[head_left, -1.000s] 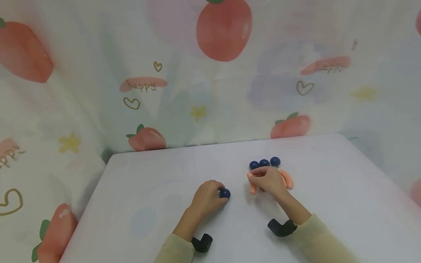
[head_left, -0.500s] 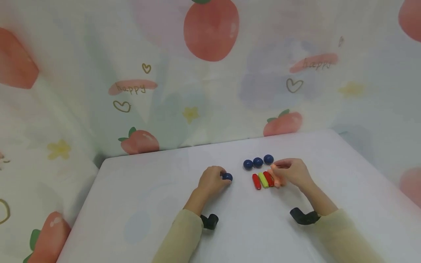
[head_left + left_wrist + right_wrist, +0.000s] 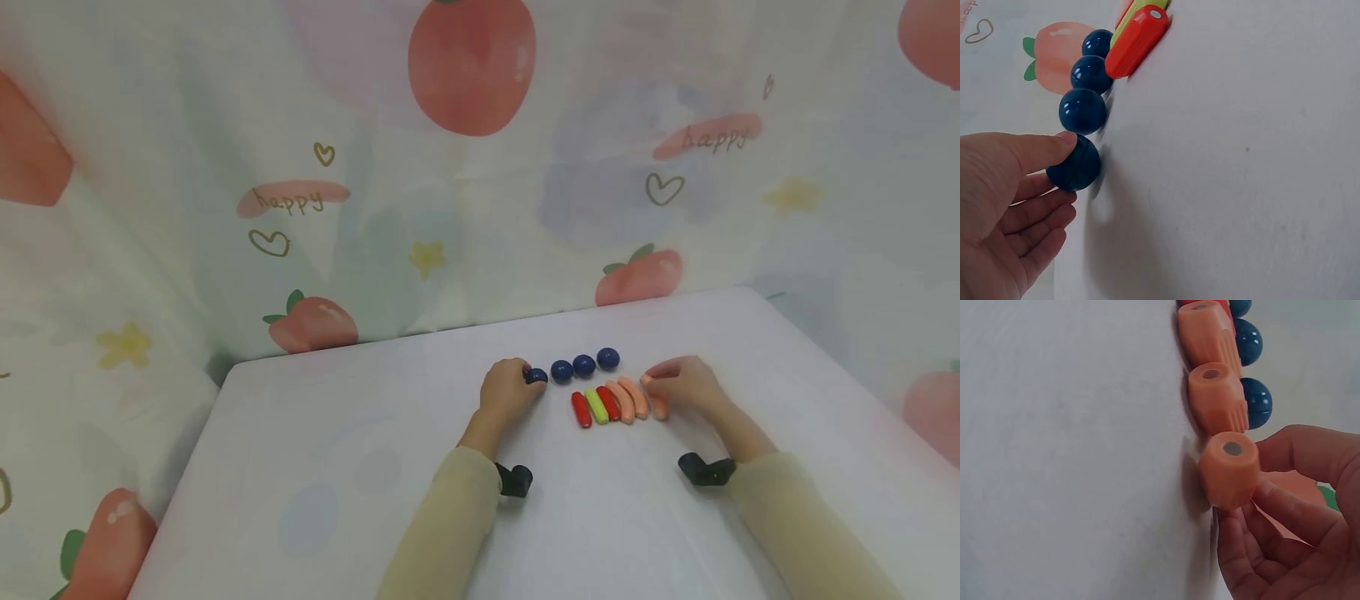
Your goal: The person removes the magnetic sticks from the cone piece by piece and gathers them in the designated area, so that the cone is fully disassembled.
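Note:
In the head view my left hand (image 3: 504, 392) pinches a blue ball (image 3: 536, 377) at the left end of a row of shiny blue balls (image 3: 584, 366). The left wrist view shows thumb and fingertips on that ball (image 3: 1082, 165), just beside its neighbour. My right hand (image 3: 690, 387) pinches a curved orange magnetic rod (image 3: 660, 407), whose end (image 3: 1232, 449) has a grey metal disc. To its left lie two more curved orange rods (image 3: 634, 398), then a red rod (image 3: 609, 403), a yellow-green rod (image 3: 597, 406) and another red rod (image 3: 581, 410).
All the pieces lie on a white-covered table (image 3: 390, 475), the balls behind the rods. A fruit-printed cloth (image 3: 480, 233) hangs behind the table and along its sides. A dark wrist mount (image 3: 514, 481) sits at the left cuff, with a similar mount (image 3: 707, 470) at the right.
My left hand has carried its blue ball away from me and right, to the end of the ball row. My right hand has moved right with the orange rod, uncovering the other rods.

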Available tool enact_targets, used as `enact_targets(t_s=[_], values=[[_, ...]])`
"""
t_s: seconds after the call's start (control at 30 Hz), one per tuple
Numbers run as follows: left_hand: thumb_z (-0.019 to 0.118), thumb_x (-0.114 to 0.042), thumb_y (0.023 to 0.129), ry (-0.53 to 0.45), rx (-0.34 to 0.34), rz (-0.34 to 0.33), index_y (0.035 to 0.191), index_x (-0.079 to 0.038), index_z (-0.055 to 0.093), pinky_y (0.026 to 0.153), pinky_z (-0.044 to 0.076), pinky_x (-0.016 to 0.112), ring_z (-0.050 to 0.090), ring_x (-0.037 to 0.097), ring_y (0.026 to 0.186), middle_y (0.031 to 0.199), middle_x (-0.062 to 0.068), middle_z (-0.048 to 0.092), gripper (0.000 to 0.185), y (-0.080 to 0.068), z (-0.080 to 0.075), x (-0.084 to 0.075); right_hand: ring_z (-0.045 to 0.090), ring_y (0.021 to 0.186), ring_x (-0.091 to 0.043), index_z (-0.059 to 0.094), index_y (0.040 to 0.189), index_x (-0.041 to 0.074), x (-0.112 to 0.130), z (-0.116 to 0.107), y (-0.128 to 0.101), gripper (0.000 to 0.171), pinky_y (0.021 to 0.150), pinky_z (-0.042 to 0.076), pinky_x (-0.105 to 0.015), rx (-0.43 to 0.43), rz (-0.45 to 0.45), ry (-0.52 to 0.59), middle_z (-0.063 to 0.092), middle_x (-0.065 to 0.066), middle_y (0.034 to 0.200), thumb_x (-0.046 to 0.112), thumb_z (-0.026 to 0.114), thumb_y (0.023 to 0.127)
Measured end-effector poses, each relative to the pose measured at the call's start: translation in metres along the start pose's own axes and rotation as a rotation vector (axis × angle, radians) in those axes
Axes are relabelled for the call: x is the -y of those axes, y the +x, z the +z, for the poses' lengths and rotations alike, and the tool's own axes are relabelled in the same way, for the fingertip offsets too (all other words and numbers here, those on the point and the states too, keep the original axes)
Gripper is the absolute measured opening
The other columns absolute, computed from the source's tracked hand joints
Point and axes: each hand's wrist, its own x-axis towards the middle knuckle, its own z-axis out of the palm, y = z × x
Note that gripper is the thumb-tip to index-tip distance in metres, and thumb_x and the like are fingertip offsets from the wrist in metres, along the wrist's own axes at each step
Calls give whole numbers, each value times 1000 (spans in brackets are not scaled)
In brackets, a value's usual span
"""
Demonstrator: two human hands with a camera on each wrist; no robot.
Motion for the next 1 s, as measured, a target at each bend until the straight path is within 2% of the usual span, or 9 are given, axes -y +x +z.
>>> enact_targets(t_s=[0.17, 0.43, 0.67, 0.87, 1.0], values=[[72, -30, 80, -24, -8, -19, 100, -6, 68, 76, 47, 28, 57, 16, 83, 89, 3, 64, 31, 1, 2, -5, 48, 100, -37, 54, 118, -7, 3, 4, 4, 49, 87, 43, -49, 6, -16, -9, 54, -27, 114, 31, 61, 88], [71, -31, 81, -39, -26, -38, 102, -6, 67, 77, 46, 29, 56, 16, 83, 89, 3, 63, 33, 1, 4, -3, 47, 107, -39, 53, 121, -5, 2, 11, 12, 47, 89, 42, -49, -19, -33, -4, 53, -26, 118, 28, 59, 89], [70, -32, 81, -76, -29, -46, 105, -6, 66, 75, 46, 27, 54, 15, 81, 86, 2, 61, 35, 0, 5, -2, 45, 110, -41, 53, 121, -5, 1, 12, 8, 48, 89, 42, -50, -46, -61, 3, 51, -27, 120, 32, 55, 91], [71, -34, 80, -129, -30, -40, 110, -5, 64, 78, 46, 28, 55, 17, 87, 96, 5, 63, 43, -2, 0, -2, 45, 110, -41, 51, 122, -8, -1, 7, -4, 47, 89, 41, -51, -148, -110, 37, 50, -29, 121, 30, 48, 95], [67, -32, 84, -124, -39, -5, 111, -3, 62, 81, 46, 32, 57, 20, 93, 101, 7, 63, 40, -8, -17, 11, 49, 107, -40, 52, 121, -8, -5, 7, -15, 48, 87, 43, -50, -267, -128, 103, 52, -28, 118, 32, 47, 95]])
